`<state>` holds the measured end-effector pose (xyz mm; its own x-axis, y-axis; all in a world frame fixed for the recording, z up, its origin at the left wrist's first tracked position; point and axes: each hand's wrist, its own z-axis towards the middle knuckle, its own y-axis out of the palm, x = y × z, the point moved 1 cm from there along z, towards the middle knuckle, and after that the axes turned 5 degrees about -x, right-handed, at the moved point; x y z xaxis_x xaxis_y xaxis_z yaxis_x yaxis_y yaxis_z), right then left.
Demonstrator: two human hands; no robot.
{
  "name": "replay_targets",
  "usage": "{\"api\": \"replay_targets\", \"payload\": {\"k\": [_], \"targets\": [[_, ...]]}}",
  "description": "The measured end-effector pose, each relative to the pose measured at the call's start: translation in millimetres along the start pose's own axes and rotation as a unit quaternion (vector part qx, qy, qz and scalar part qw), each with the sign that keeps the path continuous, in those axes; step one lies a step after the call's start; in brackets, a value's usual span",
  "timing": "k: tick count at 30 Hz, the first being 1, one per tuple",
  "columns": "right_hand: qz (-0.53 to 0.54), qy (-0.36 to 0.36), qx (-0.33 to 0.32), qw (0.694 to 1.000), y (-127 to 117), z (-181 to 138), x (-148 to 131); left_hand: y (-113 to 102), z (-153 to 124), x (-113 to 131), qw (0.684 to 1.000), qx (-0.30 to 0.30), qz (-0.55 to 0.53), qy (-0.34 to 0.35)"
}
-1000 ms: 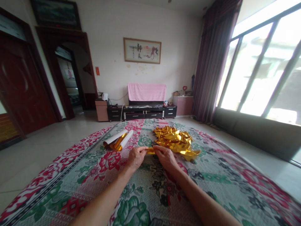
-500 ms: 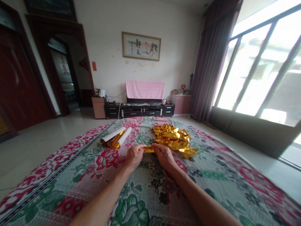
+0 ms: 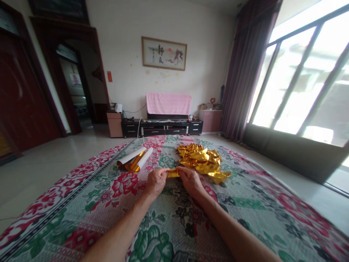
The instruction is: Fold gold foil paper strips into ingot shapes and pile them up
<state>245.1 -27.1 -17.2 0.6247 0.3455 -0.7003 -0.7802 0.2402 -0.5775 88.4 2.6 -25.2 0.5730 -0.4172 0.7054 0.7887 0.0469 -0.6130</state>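
A narrow folded strip of gold foil paper (image 3: 172, 173) stretches between my two hands, low over the flowered cloth (image 3: 117, 207). My left hand (image 3: 157, 180) is closed on its left end, thumb and fingers pinched together. At the other end my right hand (image 3: 190, 179) pinches it the same way. Just beyond my right hand lies a heap of shiny folded gold foil pieces (image 3: 201, 160). Curled sheets of gold paper with white backs (image 3: 133, 160) rest on the cloth, ahead and to the left of my left hand.
Past the far edge of the cloth stands a low black cabinet (image 3: 163, 130), with a pink cloth (image 3: 169, 103) draped over something on top. Purple curtains (image 3: 240, 72) and a large window (image 3: 305, 83) are on the right. A dark red door (image 3: 27, 91) is at left.
Almost nothing differs. Both hands keep their pinch on the foil strip in the same place, and the view has shifted very slightly.
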Motion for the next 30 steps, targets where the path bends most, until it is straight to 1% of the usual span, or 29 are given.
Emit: {"api": "replay_targets", "payload": {"k": [7, 17, 21, 24, 30], "targets": [[-0.012, 0.005, -0.005, 1.000, 0.0, -0.2, -0.8, -1.8, -1.3, 4.8, 1.000, 0.001, 0.007, -0.018], [-0.028, 0.017, 0.001, 0.999, 4.1, 0.0, 0.6, 0.5, -2.2, 3.5, 0.999, 0.020, 0.039, -0.009], [-0.039, 0.015, -0.003, 0.999, 3.6, -0.6, -2.8, -0.5, -2.5, 5.3, 0.998, 0.031, 0.057, -0.019], [-0.040, 0.011, -0.007, 0.999, 3.6, -1.0, -4.2, -0.8, -2.8, 6.0, 0.998, 0.033, 0.048, -0.028], [-0.032, 0.001, -0.002, 0.999, 5.1, -0.9, -1.5, 0.2, -2.6, 3.4, 0.999, 0.040, 0.023, -0.016]]}}
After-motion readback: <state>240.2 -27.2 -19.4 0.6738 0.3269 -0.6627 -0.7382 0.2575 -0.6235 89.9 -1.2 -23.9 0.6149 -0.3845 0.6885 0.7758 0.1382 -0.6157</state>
